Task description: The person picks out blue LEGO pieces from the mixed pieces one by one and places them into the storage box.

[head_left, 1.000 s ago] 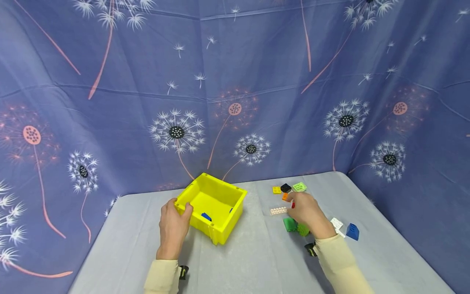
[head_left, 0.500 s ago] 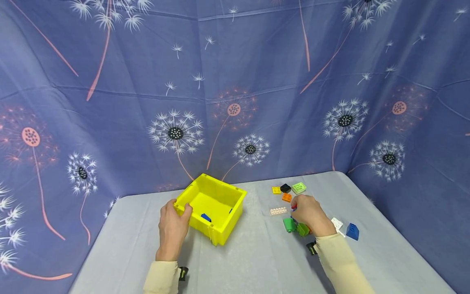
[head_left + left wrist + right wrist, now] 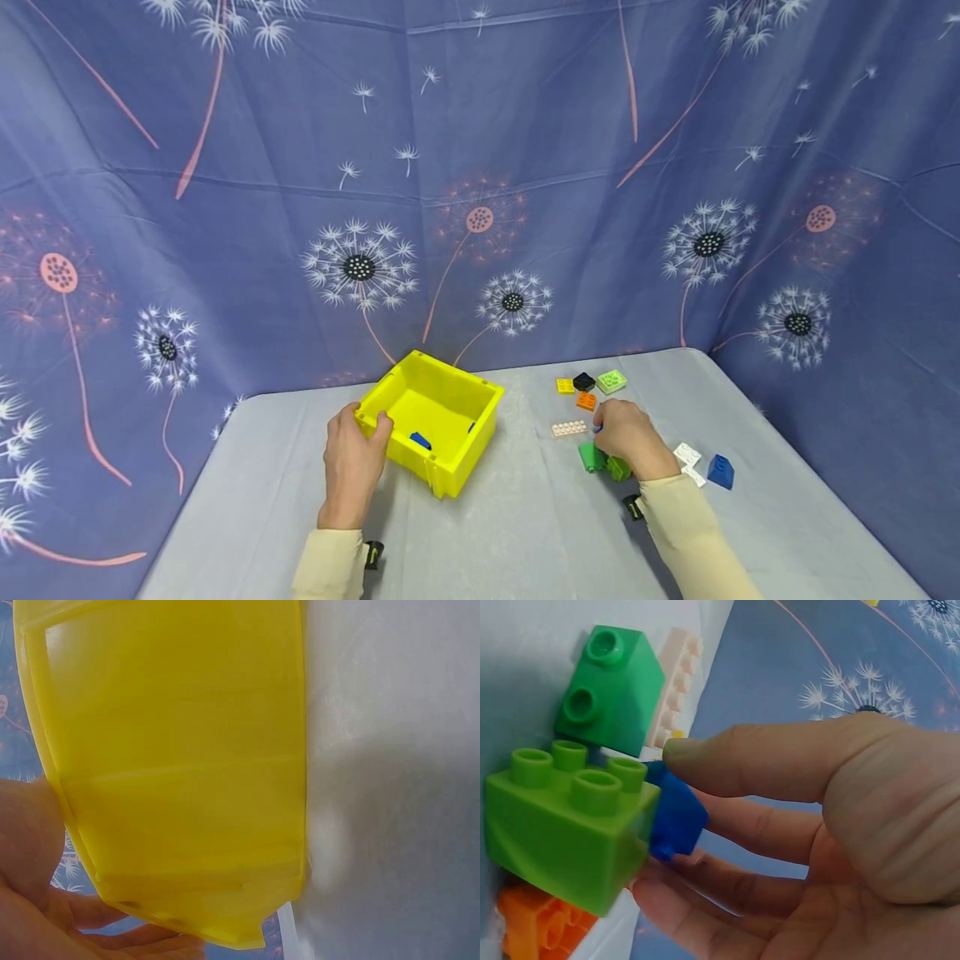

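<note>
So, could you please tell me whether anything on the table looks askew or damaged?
Nothing looks damaged; the yellow bin looks askew, angled to the back edge of the table, with the left hand gripping its rim.

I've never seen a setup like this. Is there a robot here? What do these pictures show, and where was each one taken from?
There is no robot here, just a person's two bare hands. The wide picture comes from a camera worn on the head, looking forward and down; the two close ones come from cameras on the wrists.

The left hand holds the rim of a yellow bin, which has a blue piece inside. On the light grey table lie toy bricks, among them an orange brick, a black brick and a green brick. The right hand appears to pinch a blue brick.
</note>
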Tool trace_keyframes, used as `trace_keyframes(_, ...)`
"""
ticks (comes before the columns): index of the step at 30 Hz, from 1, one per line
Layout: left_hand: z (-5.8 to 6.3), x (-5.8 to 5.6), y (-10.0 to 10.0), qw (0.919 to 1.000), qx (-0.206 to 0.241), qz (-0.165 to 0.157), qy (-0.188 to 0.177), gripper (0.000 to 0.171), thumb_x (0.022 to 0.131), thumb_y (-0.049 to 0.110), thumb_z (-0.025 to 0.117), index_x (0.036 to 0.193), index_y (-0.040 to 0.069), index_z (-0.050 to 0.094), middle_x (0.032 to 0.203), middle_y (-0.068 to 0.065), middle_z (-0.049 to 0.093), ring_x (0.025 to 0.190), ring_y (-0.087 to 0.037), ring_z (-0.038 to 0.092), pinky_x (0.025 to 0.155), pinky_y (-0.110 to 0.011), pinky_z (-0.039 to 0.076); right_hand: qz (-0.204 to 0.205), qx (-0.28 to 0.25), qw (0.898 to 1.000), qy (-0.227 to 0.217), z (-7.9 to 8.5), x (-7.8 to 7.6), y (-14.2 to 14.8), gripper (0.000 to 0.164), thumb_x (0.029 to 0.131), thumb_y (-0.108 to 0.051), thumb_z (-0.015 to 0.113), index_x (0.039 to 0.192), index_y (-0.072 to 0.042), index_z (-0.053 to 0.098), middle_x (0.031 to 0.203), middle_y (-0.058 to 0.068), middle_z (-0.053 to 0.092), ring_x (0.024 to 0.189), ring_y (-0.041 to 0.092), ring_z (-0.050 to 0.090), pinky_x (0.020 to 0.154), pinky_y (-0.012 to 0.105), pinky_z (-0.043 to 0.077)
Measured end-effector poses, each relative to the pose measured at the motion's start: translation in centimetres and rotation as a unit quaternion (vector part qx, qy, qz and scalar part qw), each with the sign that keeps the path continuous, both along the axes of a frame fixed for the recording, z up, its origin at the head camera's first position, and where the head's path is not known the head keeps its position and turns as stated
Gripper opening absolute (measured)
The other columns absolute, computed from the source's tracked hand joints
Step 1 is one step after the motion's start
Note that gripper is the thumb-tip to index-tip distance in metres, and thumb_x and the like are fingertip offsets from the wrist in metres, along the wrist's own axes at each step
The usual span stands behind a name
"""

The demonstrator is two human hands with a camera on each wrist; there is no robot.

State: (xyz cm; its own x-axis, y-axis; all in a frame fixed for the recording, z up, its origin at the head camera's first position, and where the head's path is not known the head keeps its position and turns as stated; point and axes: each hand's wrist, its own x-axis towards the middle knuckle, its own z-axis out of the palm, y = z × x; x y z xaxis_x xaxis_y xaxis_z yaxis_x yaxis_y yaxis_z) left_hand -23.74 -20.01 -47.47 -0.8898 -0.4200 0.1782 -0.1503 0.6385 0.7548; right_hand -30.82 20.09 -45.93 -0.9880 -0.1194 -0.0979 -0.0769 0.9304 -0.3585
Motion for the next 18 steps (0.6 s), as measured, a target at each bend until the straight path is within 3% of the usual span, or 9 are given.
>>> trace_keyframes(9,0.01,-0.01,-0.01,1.0000,0.000,-0.001,0.000,0.067,0.101,0.042,0.055,0.149,-0.004,0.043,0.146,-0.029,0.044,0.120,-0.045,0.054,0.102,-0.062,0.043,-0.007,-0.001,1.000,-0.017,-0.56,-0.31,-0.11,0.020,0.077,0.001,0.072,0.097,-0.001,0.074,0.092,0.010,0.070,0.079,0.026,0.061,0.073,0.044,0.053)
trace_keyframes(18,0.11,0.08,-0.03,1.0000,0.001,-0.002,0.001,0.066,0.101,0.040,0.056,0.148,-0.004,0.043,0.145,-0.029,0.044,0.120,-0.045,0.054,0.103,-0.062,0.042,-0.005,-0.003,1.000,0.019,-0.40,-0.59,-0.01,0.022,0.075,0.000,0.071,0.096,-0.002,0.076,0.095,0.014,0.073,0.083,0.030,0.063,0.078,0.049,0.053)
